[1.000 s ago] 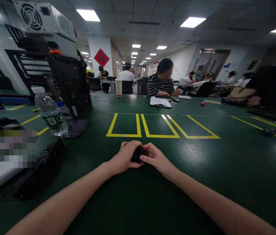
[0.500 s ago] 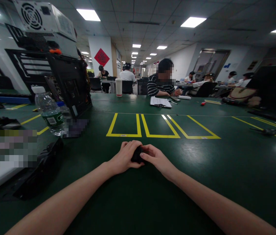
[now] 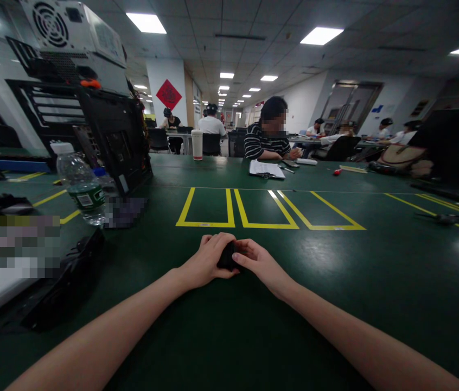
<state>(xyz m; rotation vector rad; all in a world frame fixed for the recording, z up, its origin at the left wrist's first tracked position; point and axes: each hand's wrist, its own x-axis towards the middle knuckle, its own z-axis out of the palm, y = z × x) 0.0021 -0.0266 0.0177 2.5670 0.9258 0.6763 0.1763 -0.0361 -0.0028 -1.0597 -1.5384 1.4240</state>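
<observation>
Fingers of the left hand (image 3: 205,262) wrap a small black object (image 3: 226,259), bent over its far side while the thumb lies along the near side. Right-hand digits meet it from the other side: the right hand (image 3: 264,266) sets its thumb tip against the object's right face, and its other fingers curl behind, partly hidden, so whether they pinch it firmly cannot be told. Both hands nearly meet around the object, low over the green tabletop (image 3: 221,336); too dark for detail, it sits between the 2 thumbs.

Just beyond the fingertips, 3 yellow tape outlines (image 3: 266,226) run side by side across the surface. Farther past them are a clipboard with papers (image 3: 266,169) and, left of it, a white cup (image 3: 197,145) with a red band. Behind the clipboard sits a person in a striped top (image 3: 268,142), forearms on the table's far edge.

Well left of the fingers stands a white-capped plastic bottle (image 3: 85,193) with a green label, beside an open computer case (image 3: 118,138); a power supply (image 3: 75,32) rests on top.
</observation>
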